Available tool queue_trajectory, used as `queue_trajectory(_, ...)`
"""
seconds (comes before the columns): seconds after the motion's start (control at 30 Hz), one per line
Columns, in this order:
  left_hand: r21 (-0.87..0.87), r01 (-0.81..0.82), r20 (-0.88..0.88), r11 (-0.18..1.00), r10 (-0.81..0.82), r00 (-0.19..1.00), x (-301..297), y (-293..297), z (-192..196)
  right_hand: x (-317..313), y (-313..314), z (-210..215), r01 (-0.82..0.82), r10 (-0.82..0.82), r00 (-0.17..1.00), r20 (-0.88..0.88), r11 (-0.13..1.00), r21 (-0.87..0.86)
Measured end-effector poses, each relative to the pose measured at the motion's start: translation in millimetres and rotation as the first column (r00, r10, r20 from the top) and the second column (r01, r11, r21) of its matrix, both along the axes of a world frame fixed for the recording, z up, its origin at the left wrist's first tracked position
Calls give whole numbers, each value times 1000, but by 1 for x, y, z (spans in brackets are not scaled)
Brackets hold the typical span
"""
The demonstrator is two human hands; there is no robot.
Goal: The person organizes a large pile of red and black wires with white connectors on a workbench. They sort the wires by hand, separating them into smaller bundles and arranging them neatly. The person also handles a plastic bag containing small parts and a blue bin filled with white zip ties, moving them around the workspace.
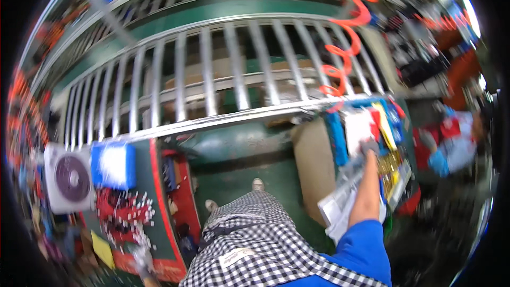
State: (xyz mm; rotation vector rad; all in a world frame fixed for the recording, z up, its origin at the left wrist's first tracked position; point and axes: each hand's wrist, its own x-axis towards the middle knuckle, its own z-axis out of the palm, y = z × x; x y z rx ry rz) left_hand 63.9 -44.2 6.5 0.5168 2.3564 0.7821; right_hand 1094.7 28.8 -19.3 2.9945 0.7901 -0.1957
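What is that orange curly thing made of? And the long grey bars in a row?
The orange curly thing looks like a plastic or rubber hose: smooth, bright, springy coils. The long grey bars look like bare metal rollers: dull silver with pale streaks of shine. The picture is blurred, so both are best guesses.

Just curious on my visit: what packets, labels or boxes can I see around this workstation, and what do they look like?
Clear bagged white packet: beside the right hand, flat.
Blue box: left bench, rectangular, white on top.
Coloured packs: right rack, blue, white, yellow, red.
White label: on the checked apron, small.
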Motion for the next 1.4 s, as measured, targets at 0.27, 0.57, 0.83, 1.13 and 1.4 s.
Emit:
queue_trajectory(0.27,-52,-501,209,864,500,840,-97,-146,-24,45,-13,4,483,-206,862,-462,610,628)
queue_trajectory(0.57,-374,-401,-480,837,195,855,-103,-150,-72,-112,7,217,-180,-33,967,254,619,765)
queue_trajectory(0.83,-352,-303,-395,885,153,906,-115,-128,-28,-216,88,217,391,869,71,-490,427,815)
queue_trajectory(1.13,-66,-357,-188,932,340,922,-129,-152,-26,-639,99,179,39,281,-647,-709,941,337)
queue_trajectory(1.4,-14,-496,-543,868,410,733,-98,-133,-42,-820,36,201,-726,-110,-305,-946,670,156)
